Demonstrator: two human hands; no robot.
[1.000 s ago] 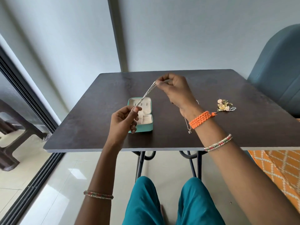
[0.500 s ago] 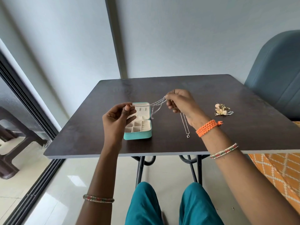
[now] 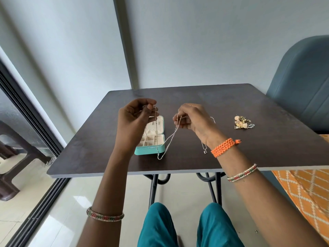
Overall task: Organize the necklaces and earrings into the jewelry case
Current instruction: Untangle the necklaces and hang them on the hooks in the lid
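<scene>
The right hand point(image 3: 193, 120) hides part of the pendant necklace point(image 3: 204, 148).

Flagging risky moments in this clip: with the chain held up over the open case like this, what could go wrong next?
1. The silver chain, pinched by the left hand and right hand, sags in a loop past the teal jewelry case; it might snag the case edge or tangle.
2. The right wrist hovers over the pendant necklace on the table and could drag it.
</scene>
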